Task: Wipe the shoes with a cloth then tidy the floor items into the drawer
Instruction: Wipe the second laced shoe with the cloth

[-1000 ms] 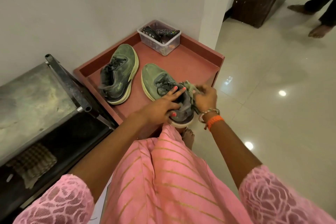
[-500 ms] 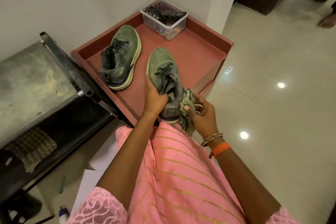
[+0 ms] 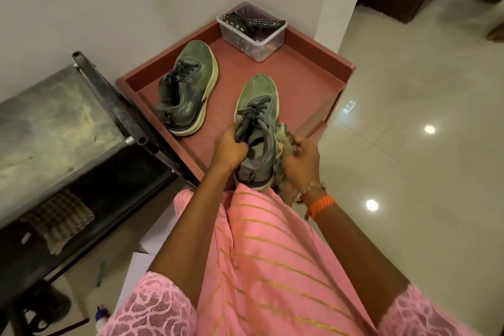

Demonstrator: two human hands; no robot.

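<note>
Left hand (image 3: 229, 148) fingers curled round collar and laces of near worn green suede sneaker (image 3: 257, 128), gripping it. Right hand (image 3: 301, 159) fingers bunched on crumpled green cloth (image 3: 282, 142), pressed against sneaker's right side. Sneaker heel at front edge of reddish-brown wooden drawer (image 3: 308, 68). Second green sneaker (image 3: 188, 87) left, apart. Clear plastic box (image 3: 252, 31) with remote controls at drawer's far corner.

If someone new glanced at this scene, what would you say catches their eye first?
Most likely the green shoe at the centre, gripped by the left hand while the right hand presses a cloth to its side. Its twin shoe lies on the red tray, with a clear box of remotes in the far corner.
</note>
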